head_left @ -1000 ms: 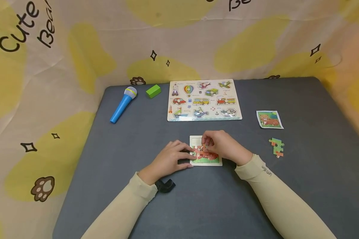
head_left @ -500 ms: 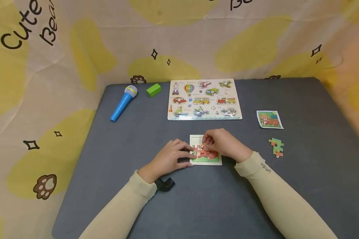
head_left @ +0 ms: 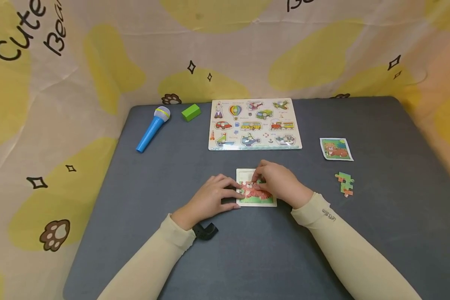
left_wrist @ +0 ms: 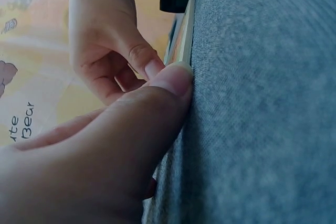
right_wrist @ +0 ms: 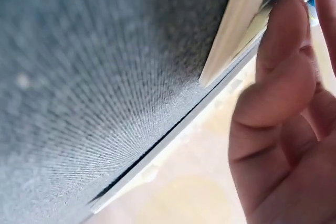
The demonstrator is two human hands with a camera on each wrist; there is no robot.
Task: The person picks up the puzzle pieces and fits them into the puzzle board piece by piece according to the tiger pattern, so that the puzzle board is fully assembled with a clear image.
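Note:
A small square puzzle tray (head_left: 245,173) with a pale frame lies on the table, its lower part filled with orange and green animal pieces. My left hand (head_left: 211,198) rests at the tray's left side, fingertips on it; in the left wrist view its thumb (left_wrist: 170,82) presses the frame's edge. Over the upper right of the tray, my right hand (head_left: 279,181) bends its index finger and thumb together on a puzzle piece, mostly hidden by the fingers. The right wrist view shows the curled fingers (right_wrist: 283,85) beside the frame (right_wrist: 231,35), the piece itself out of sight.
Several joined loose puzzle pieces (head_left: 346,184) lie right of the tray, below a picture card (head_left: 336,149). A vehicle peg puzzle board (head_left: 230,135) stands behind. At the back left are a green block (head_left: 191,112) and a blue toy microphone (head_left: 150,132). Patterned cloth (head_left: 225,54) walls the table.
My right fingertips have shifted slightly on the piece over the tray. The left hand stays at the tray's edge. The whole view has drifted a little.

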